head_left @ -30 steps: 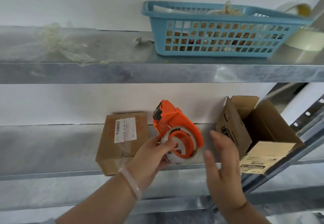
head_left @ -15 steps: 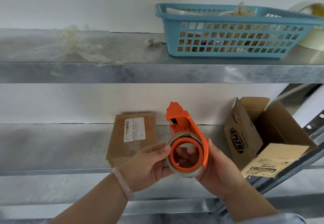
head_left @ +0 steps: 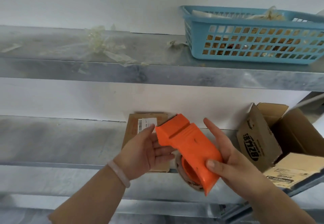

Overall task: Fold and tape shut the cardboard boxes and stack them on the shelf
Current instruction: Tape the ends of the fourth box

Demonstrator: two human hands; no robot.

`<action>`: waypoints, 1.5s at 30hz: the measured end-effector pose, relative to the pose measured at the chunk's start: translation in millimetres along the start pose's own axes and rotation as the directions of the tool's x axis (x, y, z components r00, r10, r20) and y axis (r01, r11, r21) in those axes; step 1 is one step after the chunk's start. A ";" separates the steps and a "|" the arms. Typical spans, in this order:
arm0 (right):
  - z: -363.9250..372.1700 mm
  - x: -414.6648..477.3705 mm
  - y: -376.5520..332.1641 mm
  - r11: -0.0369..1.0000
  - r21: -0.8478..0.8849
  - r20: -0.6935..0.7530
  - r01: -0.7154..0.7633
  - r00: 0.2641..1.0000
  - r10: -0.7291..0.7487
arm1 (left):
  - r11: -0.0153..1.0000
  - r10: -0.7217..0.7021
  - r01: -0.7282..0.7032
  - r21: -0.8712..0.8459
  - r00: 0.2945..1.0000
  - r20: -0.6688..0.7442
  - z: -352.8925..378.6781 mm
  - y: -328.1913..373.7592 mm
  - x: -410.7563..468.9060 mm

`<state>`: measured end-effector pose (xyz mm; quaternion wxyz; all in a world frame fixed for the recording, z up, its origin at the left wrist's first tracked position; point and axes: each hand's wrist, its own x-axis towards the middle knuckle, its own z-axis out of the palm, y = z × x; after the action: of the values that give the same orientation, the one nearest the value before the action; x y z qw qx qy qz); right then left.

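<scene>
Tape dispenser [head_left: 188, 149] gripped in my right hand [head_left: 233, 160] — left hand [head_left: 149, 150] open.
One-handed hold — it could slip and drop.

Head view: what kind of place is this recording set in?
Probably a storeroom or packing area. Bare galvanised metal shelving stands against a white wall, holding brown cardboard boxes, one open, and a blue plastic lattice basket. The right hand grips an orange tape dispenser.
</scene>
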<state>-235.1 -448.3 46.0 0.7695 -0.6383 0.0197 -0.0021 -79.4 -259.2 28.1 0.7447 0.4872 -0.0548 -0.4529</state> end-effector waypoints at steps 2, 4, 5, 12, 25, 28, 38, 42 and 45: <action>1.9 1.2 -4.3 0.990 -0.144 0.042 -0.016 0.999 0.022 | 0.999 -0.020 0.019 0.042 0.999 0.031 -1.7 10.6 -3.9; 4.7 4.7 -7.5 0.977 -0.214 0.081 -0.003 0.996 0.020 | 0.995 -0.021 0.018 0.100 0.999 0.027 -2.8 16.5 -7.1; 6.6 6.4 -9.5 0.969 -0.247 0.108 0.011 0.994 0.016 | 0.993 -0.023 0.021 0.120 1.000 0.019 -3.7 18.0 -7.8; 12.1 7.8 -12.5 0.935 -0.354 0.120 -0.018 0.991 0.065 | 0.992 -0.079 0.080 0.099 0.997 -0.013 -12.9 14.2 -13.2; 14.4 9.0 -15.9 0.865 -0.500 0.164 -0.043 0.976 0.143 | 0.778 0.231 -0.057 0.626 0.952 -0.201 -21.2 11.4 -9.5; 9.9 10.8 -20.3 0.849 -0.525 0.174 -0.052 0.970 0.168 | 0.783 0.280 -0.096 0.614 0.937 -0.210 -17.8 11.5 -12.6; -17.0 10.6 -34.7 0.723 -0.680 0.172 -0.117 0.934 0.313 | 0.768 0.460 -0.139 0.625 0.799 -0.387 -53.6 24.4 -30.4; -25.3 14.0 -37.0 0.635 -0.763 0.148 -0.122 0.923 0.355 | 0.838 0.427 -0.120 0.532 0.751 -0.504 -73.0 20.7 -33.7; -29.5 17.6 -37.8 0.565 -0.813 0.124 -0.143 0.905 0.408 | 0.850 0.390 -0.087 0.520 0.768 -0.509 -81.0 10.0 -37.0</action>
<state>-217.7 -484.7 77.2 0.3940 -0.8912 0.0029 0.2248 -52.4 -176.3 7.1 0.6361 0.7573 0.0115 -0.1474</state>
